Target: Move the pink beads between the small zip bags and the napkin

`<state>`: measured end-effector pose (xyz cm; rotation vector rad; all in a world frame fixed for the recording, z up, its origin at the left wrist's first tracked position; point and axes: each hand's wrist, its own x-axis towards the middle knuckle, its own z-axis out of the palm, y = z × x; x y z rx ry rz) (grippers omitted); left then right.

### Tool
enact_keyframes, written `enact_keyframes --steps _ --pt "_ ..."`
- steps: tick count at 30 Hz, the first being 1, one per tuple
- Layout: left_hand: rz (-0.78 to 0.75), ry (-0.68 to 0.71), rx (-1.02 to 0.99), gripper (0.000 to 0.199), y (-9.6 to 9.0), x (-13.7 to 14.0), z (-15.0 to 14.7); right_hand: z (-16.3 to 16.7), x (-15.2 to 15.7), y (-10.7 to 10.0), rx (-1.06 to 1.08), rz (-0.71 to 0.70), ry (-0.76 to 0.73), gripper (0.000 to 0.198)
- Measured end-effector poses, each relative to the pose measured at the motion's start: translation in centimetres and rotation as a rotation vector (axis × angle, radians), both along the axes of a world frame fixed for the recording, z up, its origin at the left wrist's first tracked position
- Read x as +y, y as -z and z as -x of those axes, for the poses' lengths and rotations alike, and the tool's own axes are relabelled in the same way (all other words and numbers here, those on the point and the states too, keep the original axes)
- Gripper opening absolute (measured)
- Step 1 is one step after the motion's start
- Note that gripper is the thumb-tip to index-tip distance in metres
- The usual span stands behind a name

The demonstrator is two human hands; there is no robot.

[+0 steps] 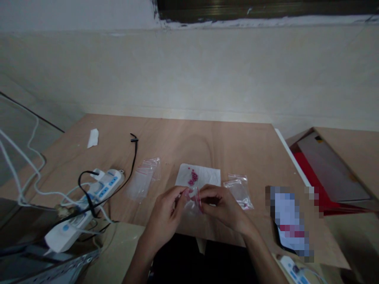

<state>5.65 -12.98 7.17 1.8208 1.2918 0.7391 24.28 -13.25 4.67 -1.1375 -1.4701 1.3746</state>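
Note:
Between my two hands is a small clear zip bag (193, 206) with a red strip along its mouth. My left hand (168, 211) pinches one side of the mouth, and my right hand (220, 205) grips the other side. Whether anything is inside the bag I cannot make out. Just beyond my fingers lies a white sheet (209, 176) with a small heap of dark pink beads (193, 177) on it. Flat clear zip bags (143, 175) lie to the left of my left hand. More clear bags (239, 190) lie to the right of the sheet, with something small and reddish at their lower edge.
A white power strip (108, 187) with tangled cables stands on the left, and a black cable (135, 156) reaches across the wooden table (237, 146). A scrap of white paper (92, 138) lies back left. On the right are a blurred phone (290, 225) and another power strip (293, 270).

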Motion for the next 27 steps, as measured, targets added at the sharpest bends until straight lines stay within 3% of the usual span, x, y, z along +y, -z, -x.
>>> enact_keyframes --steps 3,6,7,8,10,13,16,20,27 --pt "-0.124 0.032 0.169 0.039 0.2 -0.4 0.7 0.2 0.1 1.2 -0.016 0.047 0.005 0.018" --pt "-0.228 0.122 0.281 0.093 0.5 -0.8 0.7 0.6 0.3 1.8 -0.075 0.012 -0.019 0.024" --pt "-0.232 0.146 0.304 0.097 0.7 -0.9 0.5 0.8 0.4 1.8 -0.091 -0.008 -0.045 0.023" --pt "-0.221 0.160 0.325 0.089 1.0 -0.8 0.2 1.0 0.5 1.8 -0.104 -0.027 -0.079 0.021" --pt "-0.179 0.137 0.360 0.054 1.8 -0.6 -0.4 1.2 1.1 1.9 -0.132 -0.072 -0.117 0.013" --pt "-0.110 0.011 0.359 0.020 3.0 -0.2 -0.5 0.8 2.5 2.6 -0.289 -0.170 0.039 0.010" --pt "-0.038 -0.074 0.281 0.015 3.7 -0.1 0.5 0.1 4.5 4.1 -0.484 -0.238 0.188 0.014" --pt "0.021 -0.105 0.221 0.017 3.7 -0.2 1.8 0.2 6.3 5.5 -0.613 -0.264 0.109 0.021" --pt "0.033 -0.122 0.201 0.019 3.9 -0.1 2.1 1.2 6.8 5.3 -0.794 -0.265 0.013 0.022"
